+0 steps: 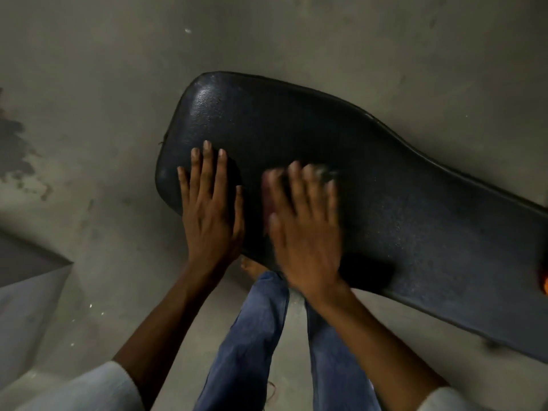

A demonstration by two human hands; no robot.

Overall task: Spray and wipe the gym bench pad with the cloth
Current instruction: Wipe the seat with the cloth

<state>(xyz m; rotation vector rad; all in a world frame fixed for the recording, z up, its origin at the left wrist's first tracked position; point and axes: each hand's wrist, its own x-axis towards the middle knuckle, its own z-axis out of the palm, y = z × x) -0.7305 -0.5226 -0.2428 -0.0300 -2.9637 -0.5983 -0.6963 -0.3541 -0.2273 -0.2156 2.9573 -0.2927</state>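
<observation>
The left hand (212, 209) is laid flat on the near left end of the pad (370, 185), fingers (207, 161) straight and slightly spread, holding nothing. It appears to serve as a brace. To its right, the right hand (305, 229) is pressed on the pad, fingers extended and apart; it is blurred by motion. A dull reddish edge, taken to be the cloth (269, 200), is seen just left of its palm, mostly hidden beneath it. No spray bottle is in view. The pad lies diagonally, running from far left to near right, above the concrete floor (103, 84). Wiping is judged to be in hand. For good coverage, even palm pressure should be kept on the cloth, overlapping strokes carried rightward along the unwiped length, and the brace shifted accordingly.
</observation>
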